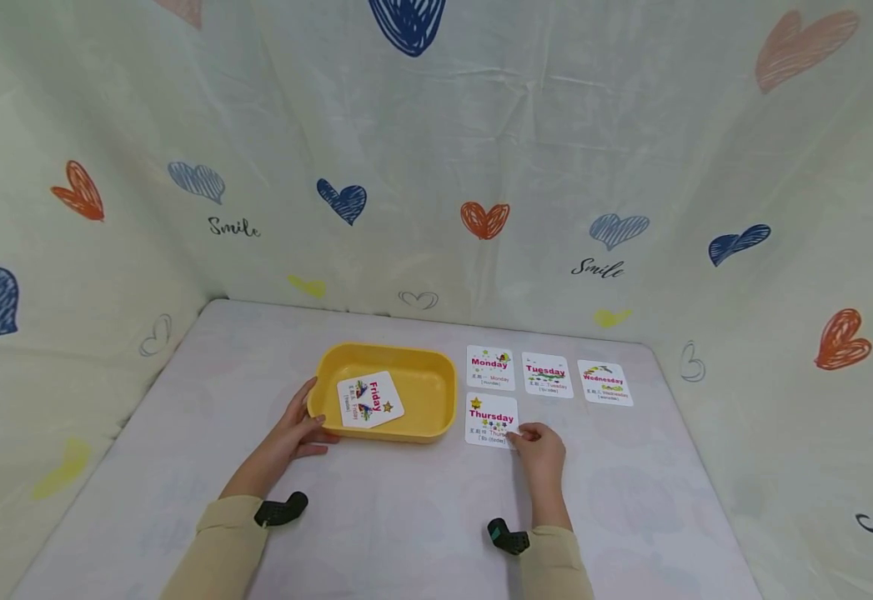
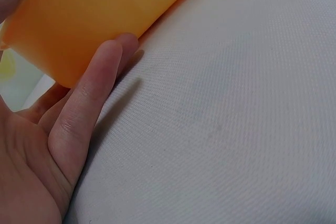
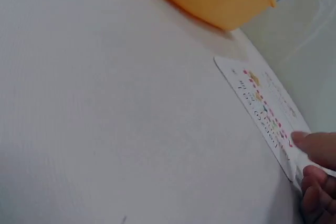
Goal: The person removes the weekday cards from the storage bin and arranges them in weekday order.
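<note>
The yellow tray (image 1: 428, 400) stands on the table left of centre, with a white "Friday" card (image 1: 361, 398) lying tilted in it. My left hand (image 1: 286, 437) grips the tray's near left corner; in the left wrist view, its fingers (image 2: 86, 90) lie against the tray wall (image 2: 94, 19). At the "Thursday" card (image 1: 484, 418), my right hand (image 1: 543, 457) pinches the lower right corner between thumb and fingers. In the right wrist view, the thumb (image 3: 317, 146) is above that card (image 3: 257, 106).
Above the "Thursday" card, a row runs from "Monday" (image 1: 490, 379) through "Tuesday" (image 1: 547, 385) to "Wednesday" (image 1: 605, 400). A pale cloth (image 1: 406, 267) printed with hearts hangs behind the table (image 1: 391, 533). Each wrist carries a small black device.
</note>
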A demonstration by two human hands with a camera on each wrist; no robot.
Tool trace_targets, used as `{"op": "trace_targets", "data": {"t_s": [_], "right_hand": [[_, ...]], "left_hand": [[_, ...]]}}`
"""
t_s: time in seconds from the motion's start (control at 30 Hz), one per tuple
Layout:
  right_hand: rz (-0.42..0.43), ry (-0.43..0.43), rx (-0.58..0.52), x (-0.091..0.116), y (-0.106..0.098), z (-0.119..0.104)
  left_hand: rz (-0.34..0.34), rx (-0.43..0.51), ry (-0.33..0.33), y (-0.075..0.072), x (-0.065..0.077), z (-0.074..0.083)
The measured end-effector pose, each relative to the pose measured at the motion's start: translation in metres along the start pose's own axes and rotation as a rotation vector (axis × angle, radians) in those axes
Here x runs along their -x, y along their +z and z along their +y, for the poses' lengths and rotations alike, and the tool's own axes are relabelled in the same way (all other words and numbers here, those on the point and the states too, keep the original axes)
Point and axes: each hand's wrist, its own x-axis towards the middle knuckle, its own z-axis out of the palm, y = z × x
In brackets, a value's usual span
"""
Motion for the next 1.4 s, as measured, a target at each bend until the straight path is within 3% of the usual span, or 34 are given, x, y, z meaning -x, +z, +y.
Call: {"op": "trace_targets", "data": {"t_s": [0.13, 0.27, 0.5, 0.73, 1.03, 1.4], "right_hand": [[0.002, 0.030, -0.193, 0.002, 0.002, -0.005], [-0.058, 0.045, -0.312, 0.007, 0.006, -0.020], [-0.181, -0.010, -0.389, 0.022, 0.017, -0.059], [-0.360, -0.118, -0.462, 0.034, 0.033, -0.088], [-0.475, -0.183, -0.425, 0.040, 0.056, -0.110], [-0.575, -0.292, -0.179, 0.031, 0.083, -0.135]], "left_hand": [[-0.007, 0.011, 0.006, -0.001, 0.000, -0.001], [-0.006, 0.007, 0.012, 0.000, 0.001, -0.001], [-0.004, 0.024, 0.005, -0.002, -0.001, -0.002], [-0.004, 0.022, 0.015, -0.002, -0.002, -0.003], [-0.015, 0.013, 0.021, -0.001, 0.001, -0.001], [-0.009, 0.010, 0.012, 0.000, 0.002, 0.001]]}}
